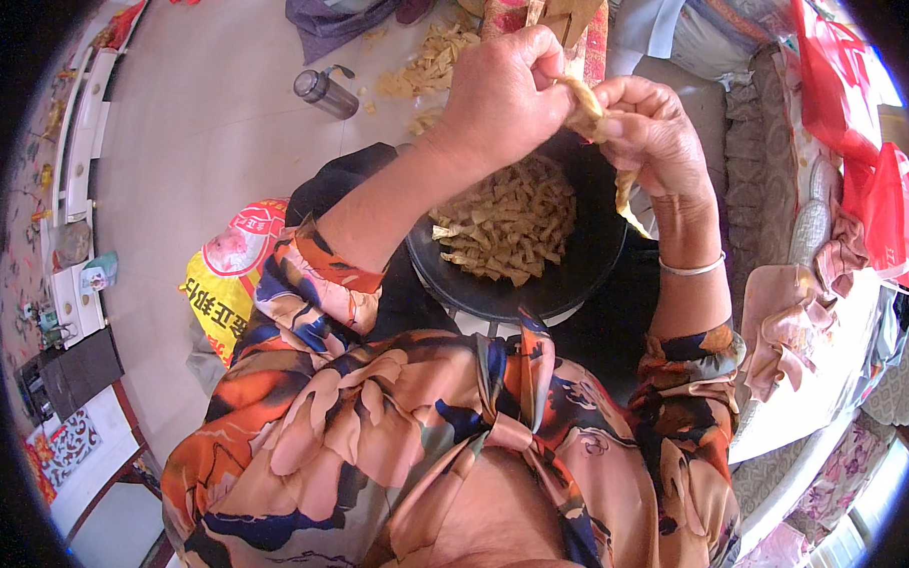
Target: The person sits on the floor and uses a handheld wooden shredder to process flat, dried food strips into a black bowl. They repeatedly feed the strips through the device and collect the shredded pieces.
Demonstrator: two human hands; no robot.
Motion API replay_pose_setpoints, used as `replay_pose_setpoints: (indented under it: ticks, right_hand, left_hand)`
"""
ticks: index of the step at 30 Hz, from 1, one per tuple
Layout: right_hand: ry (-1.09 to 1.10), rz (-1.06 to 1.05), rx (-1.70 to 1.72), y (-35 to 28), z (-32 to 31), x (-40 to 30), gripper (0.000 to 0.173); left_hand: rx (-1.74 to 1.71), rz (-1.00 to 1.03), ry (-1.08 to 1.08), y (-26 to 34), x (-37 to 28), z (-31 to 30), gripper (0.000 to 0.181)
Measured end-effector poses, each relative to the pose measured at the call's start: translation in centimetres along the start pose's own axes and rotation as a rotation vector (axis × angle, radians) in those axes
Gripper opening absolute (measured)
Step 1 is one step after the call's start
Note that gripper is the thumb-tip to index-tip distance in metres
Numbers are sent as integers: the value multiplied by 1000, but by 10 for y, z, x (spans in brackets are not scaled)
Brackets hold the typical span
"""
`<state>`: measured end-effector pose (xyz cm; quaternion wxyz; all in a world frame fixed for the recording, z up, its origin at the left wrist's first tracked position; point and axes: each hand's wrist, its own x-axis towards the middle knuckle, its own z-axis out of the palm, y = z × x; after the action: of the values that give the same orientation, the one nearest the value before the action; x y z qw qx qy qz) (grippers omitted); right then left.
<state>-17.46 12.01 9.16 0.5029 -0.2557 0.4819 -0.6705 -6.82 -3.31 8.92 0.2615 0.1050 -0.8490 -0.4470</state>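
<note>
A pale yellow twisted strip (pixel 585 97), perhaps plant fibre, is stretched between my two hands. My left hand (pixel 506 90) pinches its upper end between thumb and fingers. Close beside it, my right hand (pixel 651 133) grips the strip lower down. A twisted tail (pixel 624 196) of the strip hangs below my right palm. Under both hands, a dark round basin (pixel 484 304) rests between my knees. Many small folded tan pieces (pixel 509 226) are heaped in it. My left forearm hides part of the basin and heap.
Loose flat tan pieces (pixel 428 61) lie on the floor (pixel 205 125) beyond my left arm, near a lidded drink bottle (pixel 326 95). A yellow and red printed bag (pixel 226 276) is by my left side. Red bags (pixel 837 79) and a sofa (pixel 765 107) line the right.
</note>
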Motion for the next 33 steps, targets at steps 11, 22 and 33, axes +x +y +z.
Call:
replay_pose_setpoints:
  ticks: [11,22,33]
  right_hand:
    - [84,-67,121,8,2,1,14]
    - [208,-192,-454,-18,-8,-18,13]
    - [246,-251,-680,13,5,0,11]
  left_hand:
    - [-77,297,-237,-6,3,-8,20]
    - [-970,-318,-566,-2,5,-36,36]
    - [237,386,-383,-17,2,-16,31]
